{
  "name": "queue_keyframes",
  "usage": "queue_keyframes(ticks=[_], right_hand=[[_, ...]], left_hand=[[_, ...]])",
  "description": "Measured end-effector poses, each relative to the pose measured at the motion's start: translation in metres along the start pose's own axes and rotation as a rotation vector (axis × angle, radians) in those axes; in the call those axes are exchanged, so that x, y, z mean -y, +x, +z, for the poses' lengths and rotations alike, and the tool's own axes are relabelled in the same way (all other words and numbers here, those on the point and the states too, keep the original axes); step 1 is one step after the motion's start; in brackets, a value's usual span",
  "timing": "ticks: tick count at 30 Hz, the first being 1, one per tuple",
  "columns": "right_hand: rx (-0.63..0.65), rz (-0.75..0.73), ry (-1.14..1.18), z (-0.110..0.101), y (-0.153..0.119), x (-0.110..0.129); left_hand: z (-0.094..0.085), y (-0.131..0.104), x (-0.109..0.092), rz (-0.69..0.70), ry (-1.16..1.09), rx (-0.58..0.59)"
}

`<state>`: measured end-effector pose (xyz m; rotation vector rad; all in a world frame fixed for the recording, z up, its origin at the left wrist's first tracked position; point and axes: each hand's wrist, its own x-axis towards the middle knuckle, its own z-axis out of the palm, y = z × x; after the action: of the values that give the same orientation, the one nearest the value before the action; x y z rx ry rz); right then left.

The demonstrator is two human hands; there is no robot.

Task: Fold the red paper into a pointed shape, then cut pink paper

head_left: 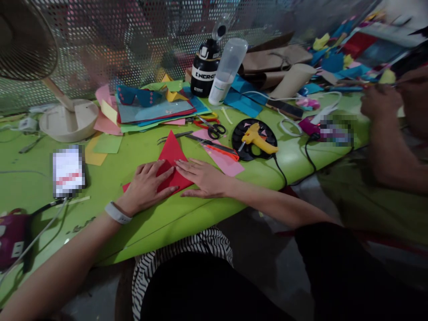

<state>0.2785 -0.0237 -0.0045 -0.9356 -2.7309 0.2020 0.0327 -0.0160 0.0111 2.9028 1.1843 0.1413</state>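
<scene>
One red paper (171, 154), folded to a triangle with its point away from the person, lies flat on the green table (133, 223) near the front edge. Two hands press on its lower part: the left hand (147, 187) lies flat with fingers slightly spread, fingertips on the red sheet, and the right hand (203, 178) lies flat beside it, fingers together and pointing left across the paper. Neither grips anything. The left wrist wears one white band (117, 213).

Just beyond the triangle lie one pink sheet (224, 160) and two pairs of scissors: one with black handles (214, 129), one with orange handles (219, 149). To their right one yellow glue gun (257, 139) rests on one black round plate (240, 149). Farther back sits one stack of coloured sheets (157, 111), then one black bottle (204, 71) and one clear bottle (227, 71), side by side. One fan (68, 120) stands at the left. At the far right, another person's hand (379, 100) works over the table.
</scene>
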Motion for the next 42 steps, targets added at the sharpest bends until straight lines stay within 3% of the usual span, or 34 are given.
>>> queue_keyframes(ticks=[4, 8, 12, 24, 42], right_hand=[[0.136, 0.019, -0.024, 0.005, -0.003, -0.003], [0.145, 0.02, -0.051, 0.005, -0.004, -0.002], [0.11, 0.023, -0.048, 0.006, -0.007, -0.001], [0.066, 0.033, -0.066, 0.012, -0.012, 0.0], [0.122, 0.079, 0.022, 0.007, -0.005, -0.002]], left_hand=[[-0.005, 0.0, 0.01, 0.014, -0.077, 0.063], [-0.014, -0.003, 0.027, 0.106, -0.211, 0.204], [-0.022, -0.01, 0.037, 0.158, -0.313, 0.259], [-0.006, -0.019, 0.042, 0.215, -0.207, 0.178], [-0.007, -0.02, 0.043, 0.215, -0.19, 0.164]])
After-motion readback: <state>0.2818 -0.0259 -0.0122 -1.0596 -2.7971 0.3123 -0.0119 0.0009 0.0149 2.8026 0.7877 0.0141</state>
